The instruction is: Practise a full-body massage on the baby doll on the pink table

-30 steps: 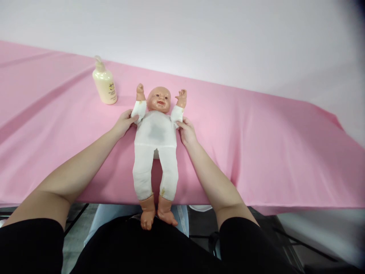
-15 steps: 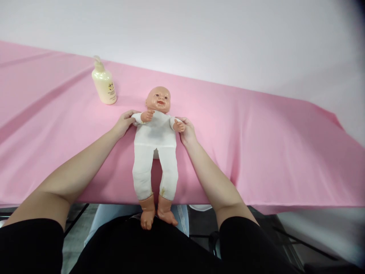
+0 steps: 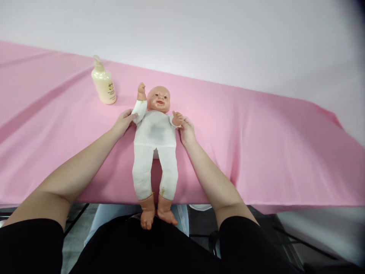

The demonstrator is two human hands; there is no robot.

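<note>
So the doll (image 3: 155, 137) was lying face-up on the pink tabletop (image 3: 256, 144), feet hanging off the near edge. Left hand (image 3: 123, 122) had its fingers pinched on one upper arm, right hand (image 3: 186, 131) clamped on the other, probably to work the arms like hinges. Half a second earlier both doll arms were folded in; now the left-held one pointed up. Lotion bottle (image 3: 103, 82) hadn't budged.

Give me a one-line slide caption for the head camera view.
Left hand and right hand each grip an arm of a baby doll lying on pink cloth, beside a lotion bottle.
</note>
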